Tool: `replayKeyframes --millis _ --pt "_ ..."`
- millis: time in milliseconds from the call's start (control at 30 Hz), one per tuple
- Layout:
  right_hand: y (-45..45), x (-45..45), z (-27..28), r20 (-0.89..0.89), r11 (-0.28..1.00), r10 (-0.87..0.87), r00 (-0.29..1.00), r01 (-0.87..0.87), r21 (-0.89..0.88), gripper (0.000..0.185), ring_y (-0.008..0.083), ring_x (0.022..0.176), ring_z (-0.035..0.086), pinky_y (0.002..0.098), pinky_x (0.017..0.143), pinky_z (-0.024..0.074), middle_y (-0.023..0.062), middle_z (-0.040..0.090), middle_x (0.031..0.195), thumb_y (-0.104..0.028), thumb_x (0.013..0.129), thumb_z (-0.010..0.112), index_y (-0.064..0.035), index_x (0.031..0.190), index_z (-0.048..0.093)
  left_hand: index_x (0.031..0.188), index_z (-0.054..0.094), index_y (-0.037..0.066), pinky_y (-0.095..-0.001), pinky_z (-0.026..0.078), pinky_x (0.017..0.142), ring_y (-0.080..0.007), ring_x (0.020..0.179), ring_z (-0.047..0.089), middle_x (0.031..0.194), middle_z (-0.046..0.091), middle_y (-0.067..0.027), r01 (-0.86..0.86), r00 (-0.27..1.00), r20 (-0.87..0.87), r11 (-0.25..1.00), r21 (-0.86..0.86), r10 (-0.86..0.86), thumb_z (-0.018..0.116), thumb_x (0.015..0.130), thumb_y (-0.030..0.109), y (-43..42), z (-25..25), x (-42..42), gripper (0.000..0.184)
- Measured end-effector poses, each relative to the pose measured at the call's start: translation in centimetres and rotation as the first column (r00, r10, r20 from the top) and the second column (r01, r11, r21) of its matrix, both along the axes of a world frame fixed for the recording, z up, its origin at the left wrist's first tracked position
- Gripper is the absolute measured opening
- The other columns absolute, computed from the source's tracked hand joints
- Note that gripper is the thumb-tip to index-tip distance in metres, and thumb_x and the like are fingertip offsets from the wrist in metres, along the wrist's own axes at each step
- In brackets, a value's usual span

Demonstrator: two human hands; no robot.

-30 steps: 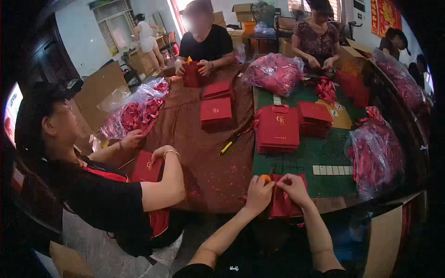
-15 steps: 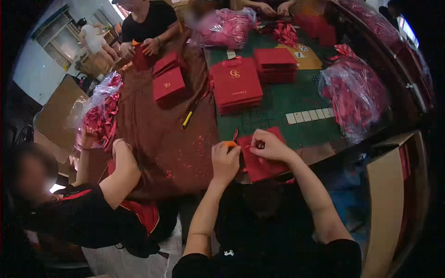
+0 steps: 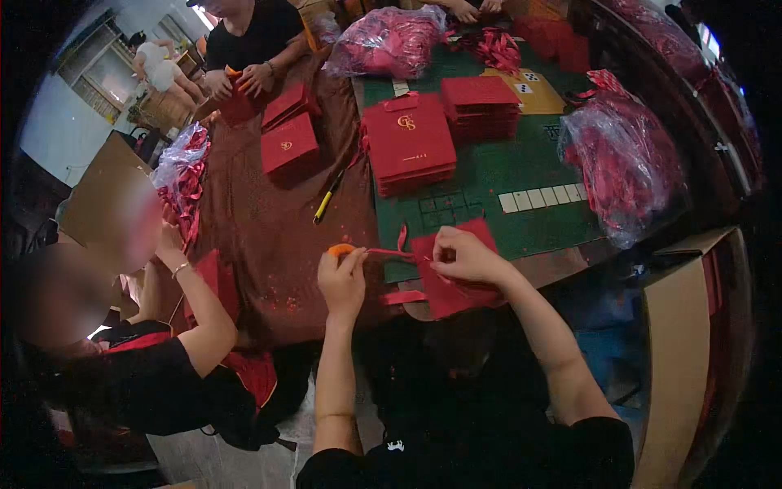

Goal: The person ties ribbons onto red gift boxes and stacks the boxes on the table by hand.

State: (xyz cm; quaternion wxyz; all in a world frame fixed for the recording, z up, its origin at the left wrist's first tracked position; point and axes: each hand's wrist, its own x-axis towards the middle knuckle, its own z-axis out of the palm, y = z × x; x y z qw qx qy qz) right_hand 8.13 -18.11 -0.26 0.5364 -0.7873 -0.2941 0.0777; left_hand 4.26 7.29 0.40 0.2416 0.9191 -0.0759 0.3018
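Note:
A red paper bag (image 3: 456, 285) lies at the table edge in front of me. My left hand (image 3: 342, 281) is closed on a red ribbon (image 3: 387, 253), which runs taut to the bag's left side. Something orange (image 3: 342, 248) sits at the fingers of this hand; its kind is unclear. Over the upper part of the bag, my right hand (image 3: 466, 257) is curled in a pinch, its fingertips partly hidden. Another ribbon end (image 3: 403, 298) sticks out from the bag's lower left.
Stacked red bags (image 3: 411, 143) stand ahead on the green mat (image 3: 481, 208). A plastic sack of ribbons (image 3: 623, 167) lies right of them, and a yellow cutter (image 3: 327, 200) lies left. A cardboard box (image 3: 680, 350) is at my right. Co-workers sit at left and across.
My left hand has moved left, away from the bag, drawing the ribbon out straight. My right hand stays over the bag. The co-worker at left has raised a forearm.

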Motion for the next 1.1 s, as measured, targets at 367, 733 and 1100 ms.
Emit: replayKeyframes --millis 367,733,1100 --pt "0.2 -0.4 0.5 0.121 0.992 0.004 0.993 0.011 -0.123 0.019 0.0305 0.086 0.052 0.0400 0.073 0.0431 0.0114 0.051 0.081 -0.017 0.076 0.070 -0.0041 0.076 0.056 0.103 0.066 0.008 -0.0391 0.047 0.079 -0.0316 0.093 0.057 0.099 0.060 -0.0111 0.046 0.998 0.033 0.998 0.045 -0.048 0.069 0.079 0.013 -0.3 -0.5 0.7 0.025" --pt "2.5 0.0 3.2 0.417 0.912 -0.246 0.875 0.355 -0.206 0.018 0.0327 0.087 0.051 0.0410 0.078 0.0425 0.0146 0.053 0.092 -0.008 0.080 0.065 -0.0017 0.093 0.055 0.125 0.055 0.009 -0.0310 0.049 0.079 -0.0146 0.083 0.057 0.098 0.063 -0.0041 0.184 0.827 0.368 -0.414 -0.892 -0.426 0.056 0.091 0.004 2.6 4.4 -2.0 0.034" --pt "14.8 -5.1 7.1 0.514 0.967 0.121 0.849 0.015 -0.253 0.059 0.0287 0.065 0.060 0.0424 0.058 0.0487 0.0112 0.058 0.074 -0.027 0.088 0.055 -0.0175 0.142 0.035 0.113 0.061 0.012 -0.0258 0.030 0.055 -0.0121 0.058 0.030 0.074 0.043 -0.0016 0.238 0.613 0.762 -0.870 -0.431 -0.210 0.040 0.097 0.010 3.6 2.5 -0.4 0.027"
